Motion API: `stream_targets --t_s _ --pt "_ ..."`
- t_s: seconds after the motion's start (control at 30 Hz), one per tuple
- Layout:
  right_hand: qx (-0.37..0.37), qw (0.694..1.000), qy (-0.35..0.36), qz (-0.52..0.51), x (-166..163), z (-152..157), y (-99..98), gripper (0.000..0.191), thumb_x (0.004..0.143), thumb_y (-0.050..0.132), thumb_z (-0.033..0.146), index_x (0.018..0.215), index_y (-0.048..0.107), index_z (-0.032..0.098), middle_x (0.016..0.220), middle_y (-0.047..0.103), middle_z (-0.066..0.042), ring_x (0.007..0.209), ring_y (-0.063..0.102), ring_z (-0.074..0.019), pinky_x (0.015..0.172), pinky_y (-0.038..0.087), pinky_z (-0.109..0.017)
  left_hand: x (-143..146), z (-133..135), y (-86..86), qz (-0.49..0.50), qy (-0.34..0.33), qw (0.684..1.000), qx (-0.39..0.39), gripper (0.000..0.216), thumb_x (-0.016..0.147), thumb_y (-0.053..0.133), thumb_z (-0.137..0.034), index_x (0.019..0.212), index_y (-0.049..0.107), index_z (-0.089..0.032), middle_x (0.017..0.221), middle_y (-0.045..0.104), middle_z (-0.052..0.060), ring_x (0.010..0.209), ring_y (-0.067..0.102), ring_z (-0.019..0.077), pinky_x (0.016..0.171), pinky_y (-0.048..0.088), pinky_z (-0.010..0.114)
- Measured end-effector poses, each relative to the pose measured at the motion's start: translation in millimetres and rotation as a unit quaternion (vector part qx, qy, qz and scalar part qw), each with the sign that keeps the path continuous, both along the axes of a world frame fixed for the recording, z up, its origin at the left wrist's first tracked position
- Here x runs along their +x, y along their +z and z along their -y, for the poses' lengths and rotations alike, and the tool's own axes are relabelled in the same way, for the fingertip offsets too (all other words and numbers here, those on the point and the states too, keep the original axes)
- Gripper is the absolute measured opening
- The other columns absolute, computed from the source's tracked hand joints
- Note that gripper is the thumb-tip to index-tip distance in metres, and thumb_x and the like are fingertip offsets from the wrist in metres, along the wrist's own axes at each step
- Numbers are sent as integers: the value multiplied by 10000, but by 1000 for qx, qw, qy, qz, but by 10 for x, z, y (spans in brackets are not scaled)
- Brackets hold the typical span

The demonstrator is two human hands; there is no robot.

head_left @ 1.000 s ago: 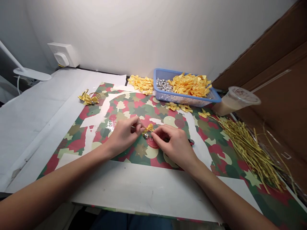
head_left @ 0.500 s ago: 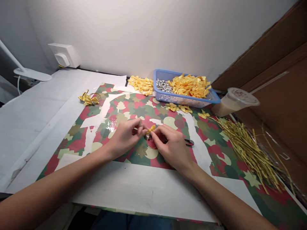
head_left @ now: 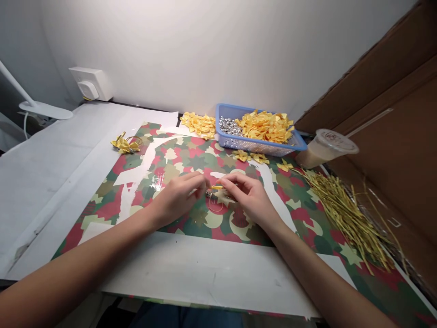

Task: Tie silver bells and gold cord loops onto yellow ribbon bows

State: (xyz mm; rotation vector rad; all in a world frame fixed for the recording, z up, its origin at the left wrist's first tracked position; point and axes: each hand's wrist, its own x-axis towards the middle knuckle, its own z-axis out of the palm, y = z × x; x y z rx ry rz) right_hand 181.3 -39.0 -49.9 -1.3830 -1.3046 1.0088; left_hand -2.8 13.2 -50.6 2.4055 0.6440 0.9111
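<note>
Over the middle of the patterned sheet, my left hand and my right hand meet fingertip to fingertip, both pinched closed. Between them is a small yellow ribbon bow, seen nearly edge-on and gripped from both sides. Just below it, by my left fingertips, hangs a small silver bell. A thin loop of cord droops underneath. My fingers partly cover the bow, so how the cord joins it cannot be seen.
A blue basket holds silver bells and yellow bows. More bows lie beside it. Finished-looking bow loops sit left. On the right are a lidded cup and a bundle of gold cords.
The bow has turned from face-on to nearly edge-on between my fingertips. The cord loop hangs lower and more visibly. A dark tool near my right hand is no longer visible.
</note>
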Motion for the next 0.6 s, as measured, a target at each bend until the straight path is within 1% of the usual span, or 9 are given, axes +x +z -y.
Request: stream_targets --t_s 0.1,0.17,0.3,0.43,0.53,0.6 --pt "-20 999 34 -17 -6 2 17 294 746 648 468 765 654 174 805 621 -28 683 587 -138 594 485 -256 0 18 10 -21 -16 999 35 258 804 368 -22 620 387 -201 767 633 15 651 555 112 574 435 225" --pt "-31 998 51 -20 -6 5 22 291 736 663 465 764 644 175 796 619 -22 650 581 -128 566 475 -249 4 32 29 -29 -28 998 51 263 797 344 -12 617 384 -200 756 624 15 620 532 107 543 408 218" --pt "-16 998 61 5 -8 -5 5 296 758 638 480 760 619 184 738 610 -6 583 535 -110 526 437 -241 16 47 56 -35 -29 998 49 267 792 333 -17 610 400 -200 715 597 9 608 519 112 533 392 219" --pt "-7 1000 24 -16 -40 -30 -13 343 736 635 525 742 593 185 662 561 12 550 485 -106 491 400 -233 23 36 50 -43 -39 998 36 270 774 333 -5 594 386 -199 732 600 13 640 539 121 544 399 223" --pt "-12 999 -5 -50 -64 -34 1 367 709 647 548 743 581 188 660 541 16 541 458 -101 474 393 -225 21 22 31 -53 -37 997 39 266 771 338 -5 597 399 -196 776 619 23 659 547 124 561 411 228" --pt "-14 997 -21 -70 -68 -27 25 363 695 661 542 754 583 193 671 540 16 537 452 -98 475 404 -222 16 17 11 -64 -49 995 52 270 781 334 -5 600 400 -195 799 627 30 649 538 119 560 408 228"
